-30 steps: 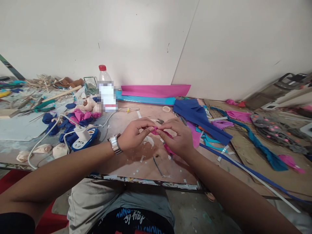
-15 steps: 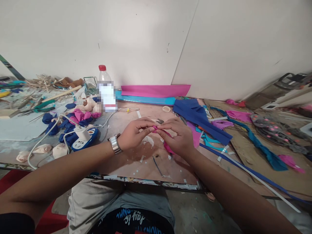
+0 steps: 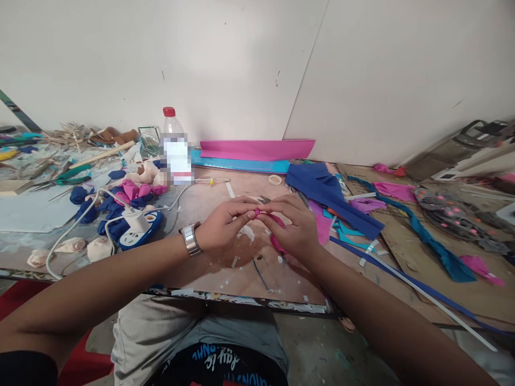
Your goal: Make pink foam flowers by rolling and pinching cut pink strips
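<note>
Between both sets of fingertips is a small rolled bud of magenta crepe paper strip [image 3: 277, 244], its loose end trailing under my right palm. My left hand [image 3: 223, 220], below a wristwatch [image 3: 190, 238], pinches the bud from the left with thumb and fingers. From the right, my right hand [image 3: 295, 222] pinches the same bud, thumb tip close to the other thumb. The fingers partly cover the roll. Just beyond the fingertips lies a small pair of scissors or snips [image 3: 264, 199], mostly hidden.
Pink and navy paper flowers [image 3: 137, 190] lie left, beside a blue power strip [image 3: 142, 230] with white cables. A phone [image 3: 177, 161] leans against a red-capped bottle [image 3: 169, 112]. Navy paper [image 3: 333, 195] and a teal strip [image 3: 418, 230] are right. A tape ring [image 3: 275, 180] sits behind my hands.
The bud between my fingertips has turned slightly, showing more of its rolled end. Both hands have shifted only a little; the surroundings look the same.
</note>
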Motion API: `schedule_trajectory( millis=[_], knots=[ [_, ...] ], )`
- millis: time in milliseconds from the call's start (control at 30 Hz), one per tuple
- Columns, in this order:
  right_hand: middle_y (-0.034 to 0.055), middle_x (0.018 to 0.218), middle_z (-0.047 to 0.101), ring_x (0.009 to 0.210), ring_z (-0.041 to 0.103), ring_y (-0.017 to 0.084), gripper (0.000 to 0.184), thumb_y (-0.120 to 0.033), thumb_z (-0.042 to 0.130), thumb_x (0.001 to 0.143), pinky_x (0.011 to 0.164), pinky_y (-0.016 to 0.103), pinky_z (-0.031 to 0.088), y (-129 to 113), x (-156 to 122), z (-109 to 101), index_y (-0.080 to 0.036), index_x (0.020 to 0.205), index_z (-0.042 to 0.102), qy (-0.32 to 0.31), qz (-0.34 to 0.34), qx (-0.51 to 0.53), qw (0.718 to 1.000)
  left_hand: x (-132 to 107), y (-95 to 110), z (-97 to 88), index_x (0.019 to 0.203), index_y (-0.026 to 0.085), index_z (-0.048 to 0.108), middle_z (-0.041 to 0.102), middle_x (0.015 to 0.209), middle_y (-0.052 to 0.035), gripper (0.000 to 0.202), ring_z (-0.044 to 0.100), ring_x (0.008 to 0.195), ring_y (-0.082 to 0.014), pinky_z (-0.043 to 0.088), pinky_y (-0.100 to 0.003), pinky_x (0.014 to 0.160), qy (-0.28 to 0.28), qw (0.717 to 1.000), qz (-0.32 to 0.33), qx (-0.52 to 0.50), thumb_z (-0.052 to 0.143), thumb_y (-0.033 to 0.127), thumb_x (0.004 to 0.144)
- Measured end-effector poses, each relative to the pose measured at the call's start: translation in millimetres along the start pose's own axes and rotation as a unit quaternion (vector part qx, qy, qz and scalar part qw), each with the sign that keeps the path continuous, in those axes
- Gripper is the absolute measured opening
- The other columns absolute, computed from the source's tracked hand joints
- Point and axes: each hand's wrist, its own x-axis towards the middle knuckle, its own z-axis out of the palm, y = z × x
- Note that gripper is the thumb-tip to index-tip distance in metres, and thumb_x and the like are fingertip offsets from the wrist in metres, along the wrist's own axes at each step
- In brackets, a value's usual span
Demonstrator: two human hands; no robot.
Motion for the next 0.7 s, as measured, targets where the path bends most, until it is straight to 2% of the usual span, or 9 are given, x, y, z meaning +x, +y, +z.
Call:
schedule_trajectory(
  millis=[200, 400, 533, 600, 700],
  knots=[
    [0.0037, 0.09, 0.066, 0.084, 0.062, 0.019, 0.021, -0.021, 0.069, 0.094, 0.076, 0.037, 0.052, 4.8, -3.0, 0.4, -0.032, 0.109, 0.078, -0.012, -0.031, 0.007, 0.999, 1.6, -0.2, 0.1, 0.114, 0.023, 0.077, 0.073, 0.122, -0.0098, 0.031, 0.066, 0.114, -0.0216, 0.05, -0.038, 0.104, -0.007, 1.0, -0.01, -0.027, 0.052, 0.038, 0.103],
    [0.0075, 0.102, 0.064, 0.1, 0.061, 0.023, 0.013, -0.02, 0.063, 0.097, 0.088, 0.042, 0.051, 4.5, -3.5, 3.1, -0.025, 0.105, 0.072, -0.038, -0.029, 0.011, 0.999, 2.7, 3.8, -0.1, 0.109, 0.019, 0.077, 0.074, 0.116, -0.0103, 0.033, 0.066, 0.11, -0.0215, 0.051, -0.035, 0.098, -0.018, 0.998, -0.038, -0.052, 0.053, 0.042, 0.102],
    [0.0072, 0.103, 0.065, 0.102, 0.062, 0.024, 0.008, -0.022, 0.06, 0.099, 0.09, 0.042, 0.05, 5.2, -2.7, 3.4, -0.024, 0.104, 0.066, -0.041, 0.002, 0.031, 0.999, 1.1, 1.5, 0.0, 0.114, 0.017, 0.07, 0.071, 0.111, -0.0096, 0.039, 0.064, 0.092, -0.0169, 0.051, -0.029, 0.081, 0.019, 0.988, -0.109, -0.106, 0.058, 0.049, 0.098],
    [0.0063, 0.102, 0.066, 0.099, 0.063, 0.023, 0.006, -0.024, 0.06, 0.099, 0.088, 0.04, 0.05, 5.9, -2.8, 3.0, -0.024, 0.103, 0.065, -0.031, 0.027, 0.035, 0.999, 0.3, -1.8, 0.1, 0.108, 0.016, 0.068, 0.069, 0.103, -0.0071, 0.039, 0.06, 0.083, -0.0141, 0.049, -0.027, 0.074, 0.035, 0.979, -0.147, -0.136, 0.065, 0.051, 0.093],
    [0.0047, 0.098, 0.068, 0.095, 0.064, 0.022, 0.005, -0.027, 0.063, 0.098, 0.085, 0.038, 0.05, 6.6, -4.3, 3.0, -0.024, 0.102, 0.065, -0.023, 0.059, 0.035, 0.997, 0.2, -5.0, 0.9, 0.097, 0.014, 0.068, 0.066, 0.089, -0.004, 0.039, 0.056, 0.076, -0.0123, 0.045, -0.026, 0.071, 0.03, 0.971, -0.18, -0.157, 0.072, 0.052, 0.087]
  ],
)
